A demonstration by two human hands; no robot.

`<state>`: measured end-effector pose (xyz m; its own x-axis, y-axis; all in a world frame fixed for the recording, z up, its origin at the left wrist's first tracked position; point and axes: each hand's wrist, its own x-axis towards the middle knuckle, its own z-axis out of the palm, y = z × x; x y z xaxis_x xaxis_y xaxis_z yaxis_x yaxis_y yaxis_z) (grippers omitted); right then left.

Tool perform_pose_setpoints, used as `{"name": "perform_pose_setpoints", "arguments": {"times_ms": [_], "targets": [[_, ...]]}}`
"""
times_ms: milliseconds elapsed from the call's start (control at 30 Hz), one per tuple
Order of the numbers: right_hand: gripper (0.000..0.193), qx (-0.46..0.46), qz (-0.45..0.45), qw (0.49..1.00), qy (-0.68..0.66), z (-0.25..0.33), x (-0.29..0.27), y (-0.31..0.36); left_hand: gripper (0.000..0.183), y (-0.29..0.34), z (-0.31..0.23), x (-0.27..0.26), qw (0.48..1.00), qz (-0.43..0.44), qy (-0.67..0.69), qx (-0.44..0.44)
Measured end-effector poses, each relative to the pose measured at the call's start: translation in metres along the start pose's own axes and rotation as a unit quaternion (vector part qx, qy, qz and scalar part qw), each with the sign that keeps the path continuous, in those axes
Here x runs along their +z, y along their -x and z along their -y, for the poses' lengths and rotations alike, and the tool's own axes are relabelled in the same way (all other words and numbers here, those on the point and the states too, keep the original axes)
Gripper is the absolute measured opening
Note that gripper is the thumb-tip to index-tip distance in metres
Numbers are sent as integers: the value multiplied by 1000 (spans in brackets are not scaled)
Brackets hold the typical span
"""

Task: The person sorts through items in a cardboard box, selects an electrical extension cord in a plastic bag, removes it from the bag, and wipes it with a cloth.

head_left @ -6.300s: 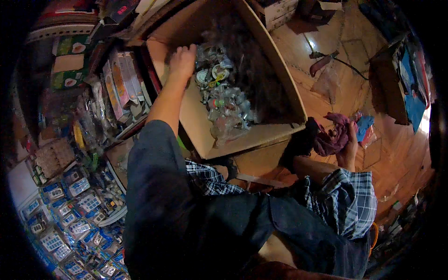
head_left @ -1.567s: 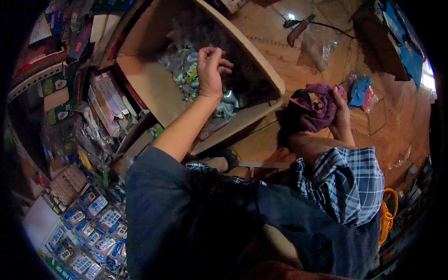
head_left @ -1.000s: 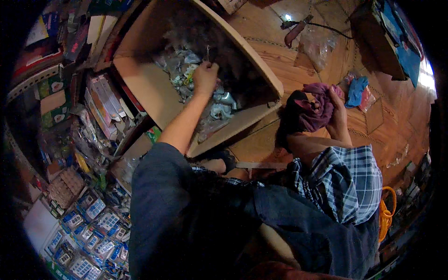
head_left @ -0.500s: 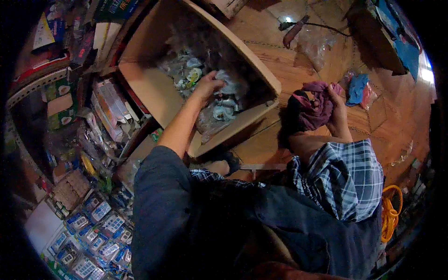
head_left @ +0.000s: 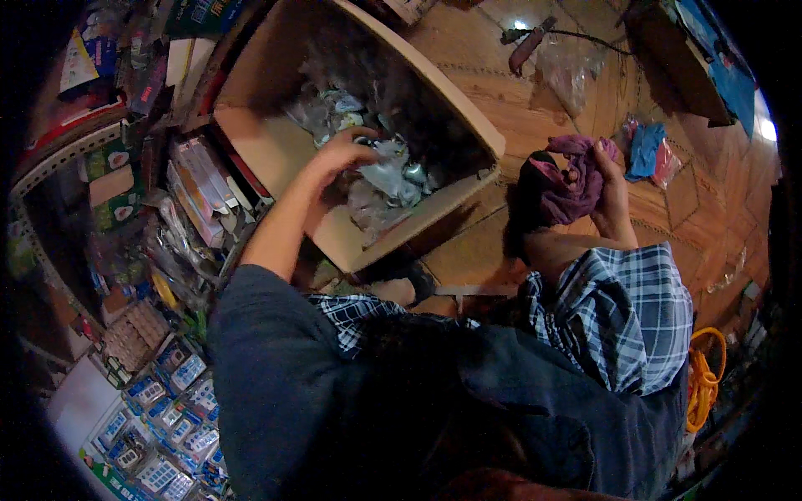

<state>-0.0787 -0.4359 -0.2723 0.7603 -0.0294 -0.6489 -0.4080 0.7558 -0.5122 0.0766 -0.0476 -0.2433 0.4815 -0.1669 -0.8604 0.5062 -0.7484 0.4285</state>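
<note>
My left hand (head_left: pixel 344 152) reaches into an open cardboard box (head_left: pixel 451 219), its fingers curved and apart. Just beside the fingertips lie clear plastic bags (head_left: pixel 386 179) with small whitish and shiny pieces in them; what the pieces are I cannot make out. Off to the right of the box, my right hand (head_left: pixel 612 177) grips a crumpled purple cloth (head_left: pixel 570 188), bunched up above my bent knee. Part of the fingers is hidden by the folds.
On the wood-patterned floor lie a blue and red plastic wrapper (head_left: pixel 645 153), a dark-handled tool (head_left: pixel 532 48) and a clear bag (head_left: pixel 572 71). Packaged goods (head_left: pixel 171 417) crowd the lower left. An orange coiled cord (head_left: pixel 706 384) is at the right, a box (head_left: pixel 677 71) at the upper right.
My left hand has drawn back to the left inside the box, and its fingers have spread from the plastic bags. My right hand keeps the cloth in nearly the same place.
</note>
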Motion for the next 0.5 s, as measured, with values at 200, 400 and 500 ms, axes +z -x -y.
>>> {"name": "perform_pose_setpoints", "arguments": {"times_ms": [200,400,500], "targets": [[27,6,-26,1000,-17,-1,6,0,44,25,47,-74,964,-144,218,49],[29,20,5,1000,-4,-3,-6,-4,41,20,23,-63,939,-201,222,168],[30,10,-32,999,-12,-5,5,-3,41,8,9,-31,956,-153,202,149]]}}
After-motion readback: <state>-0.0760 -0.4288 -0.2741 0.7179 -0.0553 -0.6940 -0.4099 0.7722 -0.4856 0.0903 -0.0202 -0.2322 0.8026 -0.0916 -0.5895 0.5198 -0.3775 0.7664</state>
